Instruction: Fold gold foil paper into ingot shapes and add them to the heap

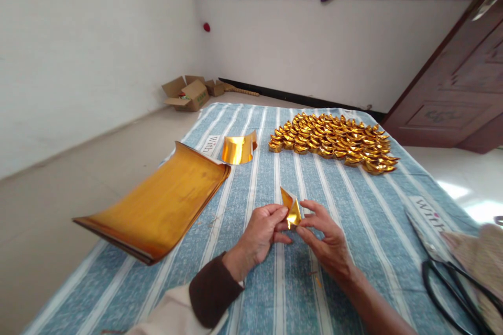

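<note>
A small piece of gold foil paper [294, 215], partly folded with a pointed flap standing up, is held low over the striped cloth. My left hand [257, 233] pinches its left side between thumb and fingers. At the paper's right edge, my right hand [328, 241] grips with thumb and fingertips, its other fingers slightly raised. Beyond the hands to the right lies a dense group of folded gold paper ingots [326, 138]. Curled small gold sheets [238, 151] rest farther back on the left. A stack of large gold sheets [157, 204] lies left of my left hand.
Black-handled scissors [436, 256] lie at the right edge beside a beige cloth [477, 256]. A blue and white striped cloth [251, 193] covers the table. Open cardboard boxes [194, 97] stand on the floor by the wall. A brown door [451, 78] is at the right.
</note>
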Demonstrator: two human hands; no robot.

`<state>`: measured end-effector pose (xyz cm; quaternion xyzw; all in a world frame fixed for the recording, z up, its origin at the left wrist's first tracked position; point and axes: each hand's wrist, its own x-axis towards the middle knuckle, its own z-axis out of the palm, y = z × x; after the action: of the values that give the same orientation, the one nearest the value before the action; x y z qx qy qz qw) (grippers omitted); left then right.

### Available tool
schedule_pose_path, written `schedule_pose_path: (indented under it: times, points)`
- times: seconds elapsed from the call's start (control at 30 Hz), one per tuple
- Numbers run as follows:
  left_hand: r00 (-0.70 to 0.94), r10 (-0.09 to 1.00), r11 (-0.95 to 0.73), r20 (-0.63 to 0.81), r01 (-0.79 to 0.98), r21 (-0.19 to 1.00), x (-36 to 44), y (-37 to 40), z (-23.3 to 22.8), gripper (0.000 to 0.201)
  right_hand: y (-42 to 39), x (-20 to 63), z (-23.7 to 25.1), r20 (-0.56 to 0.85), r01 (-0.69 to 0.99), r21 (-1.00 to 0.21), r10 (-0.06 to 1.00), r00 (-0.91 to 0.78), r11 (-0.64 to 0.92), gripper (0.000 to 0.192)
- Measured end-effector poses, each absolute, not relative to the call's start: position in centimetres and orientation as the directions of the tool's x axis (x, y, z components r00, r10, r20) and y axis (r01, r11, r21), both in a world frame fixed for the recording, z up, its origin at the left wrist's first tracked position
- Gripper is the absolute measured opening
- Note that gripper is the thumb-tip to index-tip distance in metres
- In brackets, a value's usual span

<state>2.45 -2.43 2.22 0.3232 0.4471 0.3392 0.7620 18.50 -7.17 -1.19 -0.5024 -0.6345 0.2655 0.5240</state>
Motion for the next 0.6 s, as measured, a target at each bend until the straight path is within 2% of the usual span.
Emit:
schedule_pose_path:
  times: [0.2, 0.37, 0.6]
  points:
    - [0.351, 0.848, 0.506, -0.397, -0.313, 0.804, 3.1, -3.0, 2.5, 0.012, -7.0, 18.2, -0.8, 0.255, 0.273, -0.939, 0.957, 0.139, 0.21, 0.019]
    - [0.348, 0.868, 0.463, -0.355, -0.31, 0.83, 3.4, -3.4, 2.4, 0.02, -6.8, 17.9, -0.6, 0.153, 0.204, -0.972, 0.97, 0.19, 0.113, 0.024]
    - [0.337, 0.89, 0.394, -0.308, -0.225, 0.891, 3.7, -3.5, 2.1, 0.027, -6.6, 17.6, -0.9, 0.193, 0.217, -0.966, 0.953, 0.233, 0.142, 0.022]
